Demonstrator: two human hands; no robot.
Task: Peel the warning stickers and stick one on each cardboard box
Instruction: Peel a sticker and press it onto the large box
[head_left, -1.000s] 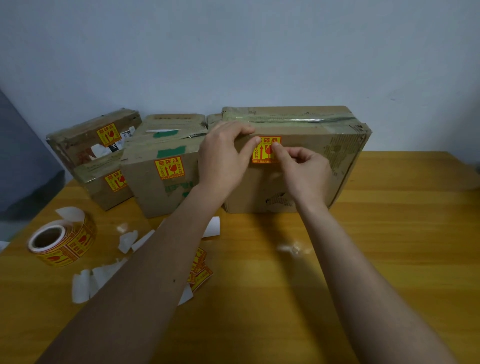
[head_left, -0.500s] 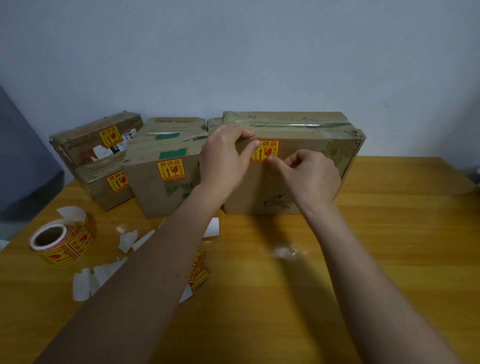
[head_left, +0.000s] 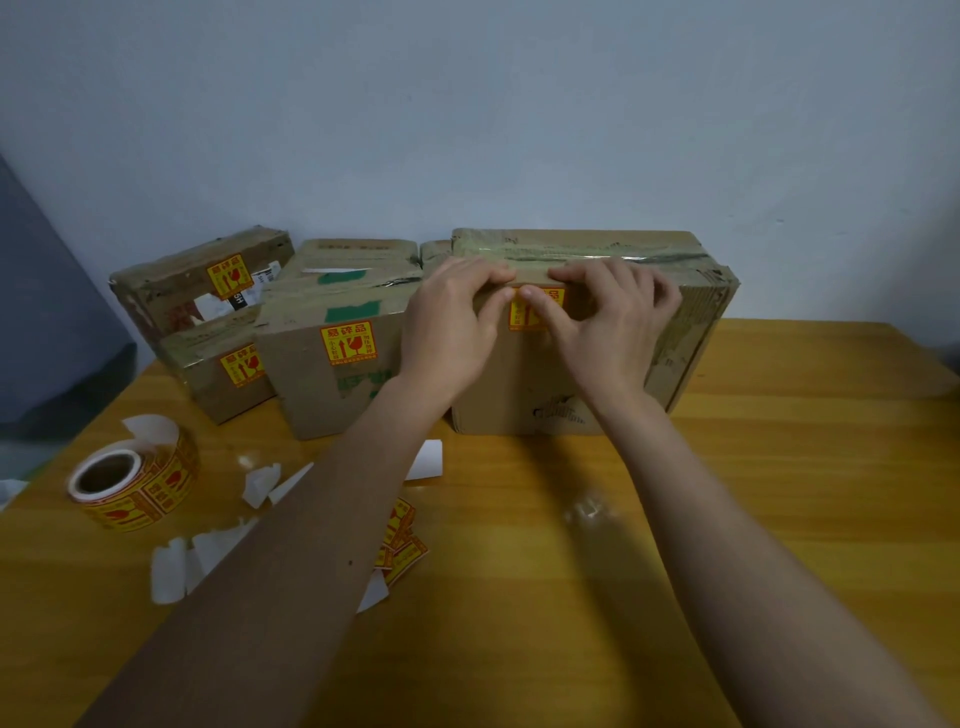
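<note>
Both hands rest on the large cardboard box (head_left: 597, 364) standing on the wooden counter (head_left: 779, 467). The left hand (head_left: 452, 322) and right hand (head_left: 608, 322) curl their fingers over the box's top front edge, thumbs pressing a yellow warning sticker (head_left: 537, 312) on its front face. Left of this box stand three smaller boxes, the middle box (head_left: 322, 384) just beside it, each with a sticker. Further left lies the sticker roll (head_left: 132, 486), with white backing scraps (head_left: 169, 569) near it.
</note>
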